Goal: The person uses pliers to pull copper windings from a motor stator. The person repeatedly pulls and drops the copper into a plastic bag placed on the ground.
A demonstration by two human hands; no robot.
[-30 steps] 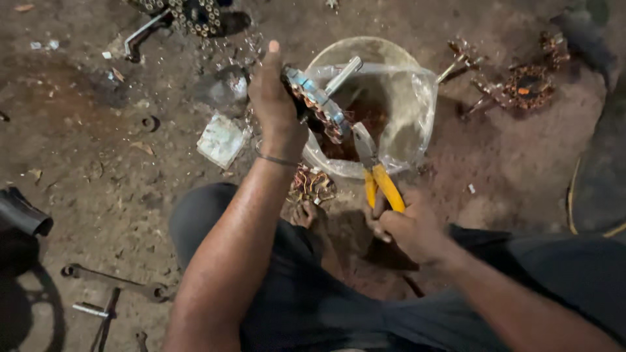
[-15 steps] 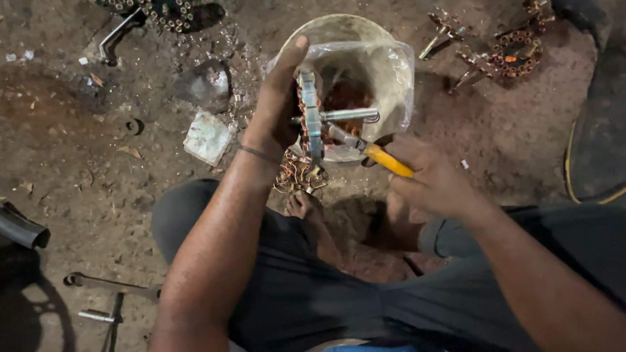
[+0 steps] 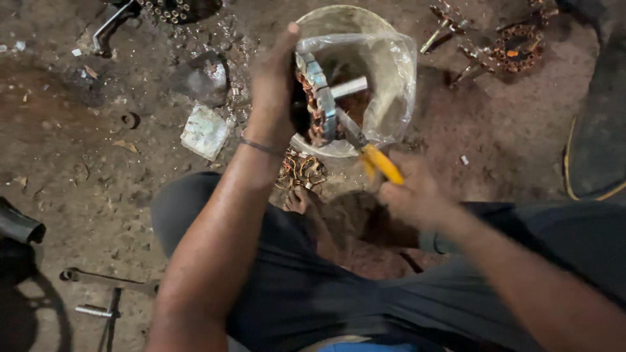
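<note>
My left hand (image 3: 272,91) grips a round motor rotor (image 3: 316,98) wound with copper wire, its metal shaft (image 3: 349,87) sticking out to the right. It hangs over a pale bucket (image 3: 339,19) lined with a clear plastic bag (image 3: 391,72). My right hand (image 3: 411,192) holds yellow-handled pliers (image 3: 372,153), whose jaws touch the rotor's windings. A tangle of copper wire (image 3: 300,171) lies on the ground below the rotor, beside my bare foot (image 3: 300,199).
I sit on a dirt floor. A crumpled pale packet (image 3: 205,130) lies left of the bucket. Stripped copper parts (image 3: 502,45) are at the upper right, a spanner (image 3: 107,280) at the lower left, a dark tyre edge (image 3: 596,130) at the right.
Both hands have stayed over the bucket. The pliers have swung from lying nearly level to pointing up-left into the rotor, and my right hand has dropped slightly.
</note>
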